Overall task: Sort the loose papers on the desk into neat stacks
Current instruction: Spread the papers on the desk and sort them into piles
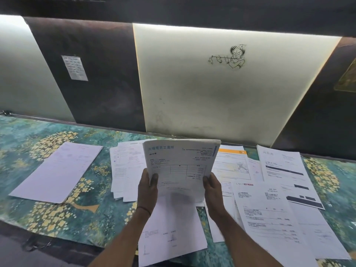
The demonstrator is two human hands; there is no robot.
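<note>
At far left a squared stack of plain white sheets point(57, 172) lies flat on the worktop point(92, 214), which is covered with a green cloth printed with yellow blossoms; this is the only pile already tidy. Beside it a fanned pile of printed white pages point(125, 170) rests with its edges stepped. At centre the left hand point(147, 191) and right hand point(212, 191) hold a thick bundle of white printed forms point(181, 162) upright above the worktop, each set of fingers clamped on a lower corner, thumbs on the near face. More white sheets point(169, 232) lie below the forearms. To the right, an orange-banded form point(232, 162) and overlapping white invoices with dark bars point(285, 191) lie scattered. The step in hand appears to be squaring the bundle: it would go best with the grip loosened slightly, the lower edge tapped on a bare patch of cloth, then the bundle laid well apart from the loose pages.
</note>
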